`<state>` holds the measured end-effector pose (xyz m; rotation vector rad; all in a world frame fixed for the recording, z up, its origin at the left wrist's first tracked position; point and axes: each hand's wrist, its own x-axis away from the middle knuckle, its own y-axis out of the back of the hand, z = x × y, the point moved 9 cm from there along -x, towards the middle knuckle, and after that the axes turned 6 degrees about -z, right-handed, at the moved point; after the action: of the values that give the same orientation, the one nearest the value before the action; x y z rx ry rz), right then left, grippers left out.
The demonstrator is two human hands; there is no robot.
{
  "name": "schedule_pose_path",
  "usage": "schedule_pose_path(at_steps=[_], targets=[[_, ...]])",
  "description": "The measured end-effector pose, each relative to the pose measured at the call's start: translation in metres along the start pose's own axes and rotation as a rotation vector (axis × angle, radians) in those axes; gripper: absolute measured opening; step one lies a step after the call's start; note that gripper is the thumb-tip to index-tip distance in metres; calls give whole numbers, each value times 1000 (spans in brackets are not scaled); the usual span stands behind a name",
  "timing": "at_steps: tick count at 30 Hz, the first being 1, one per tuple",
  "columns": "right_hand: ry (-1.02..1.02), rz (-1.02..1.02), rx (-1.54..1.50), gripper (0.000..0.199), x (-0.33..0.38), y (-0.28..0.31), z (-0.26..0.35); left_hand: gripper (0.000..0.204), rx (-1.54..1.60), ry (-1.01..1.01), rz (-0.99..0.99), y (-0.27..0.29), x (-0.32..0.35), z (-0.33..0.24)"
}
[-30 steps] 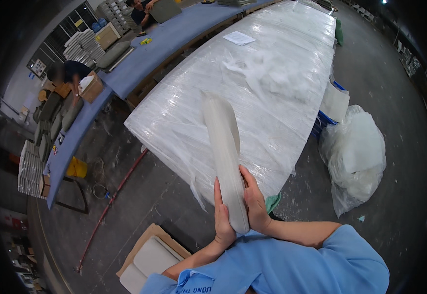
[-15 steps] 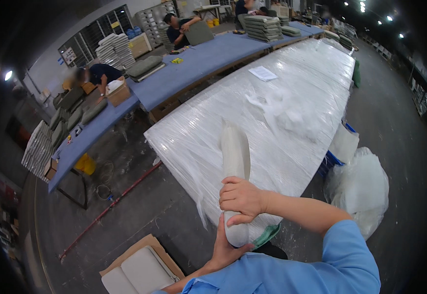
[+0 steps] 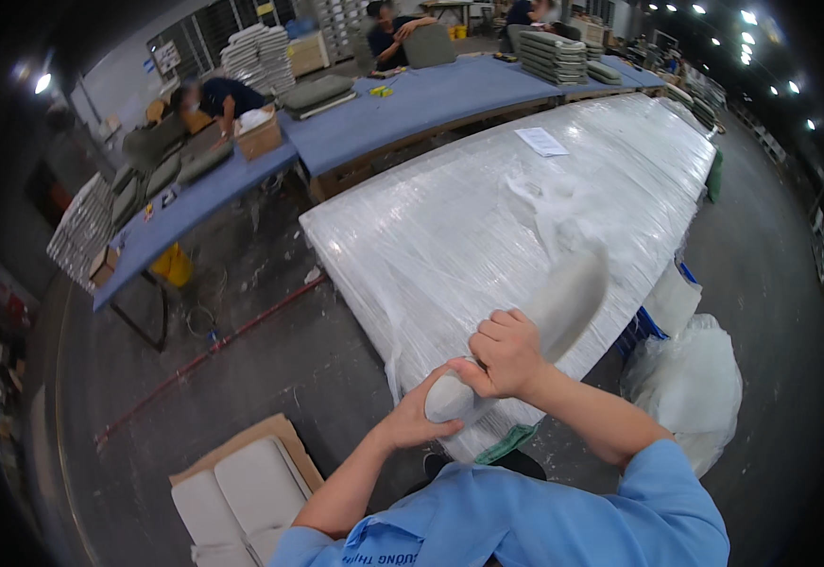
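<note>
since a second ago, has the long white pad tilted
Yes. The long white pad has swung from near upright to lean right over the wrapped table.

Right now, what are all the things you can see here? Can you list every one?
Long table wrapped in clear film: one, shiny white, centre.
Pale foam pad: one, off-white, held over the table's near end.
Paper sheet: one, white, on the far part of the wrapped table.
Blue worktables: a row, blue, behind, with stacked grey pads.
Clear plastic bag: one, whitish, on the floor at right.
Open cardboard box: one, brown, lower left, holding white pads.
Other workers: a few, at the blue tables.
Left hand: under the pad's near end.
Right hand: gripping the pad.
</note>
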<state>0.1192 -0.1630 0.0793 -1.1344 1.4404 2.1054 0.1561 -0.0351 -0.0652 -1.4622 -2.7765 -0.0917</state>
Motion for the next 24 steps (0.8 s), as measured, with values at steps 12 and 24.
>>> schedule_pose_path(at_steps=[12,24], targets=[[-34,980,-212,47,33,-23,-22,88,133,-76,-354,-35,28,61],[2,1755,-1112,75,76,-101,9,95,394,-299,-1342,-98,89,58]])
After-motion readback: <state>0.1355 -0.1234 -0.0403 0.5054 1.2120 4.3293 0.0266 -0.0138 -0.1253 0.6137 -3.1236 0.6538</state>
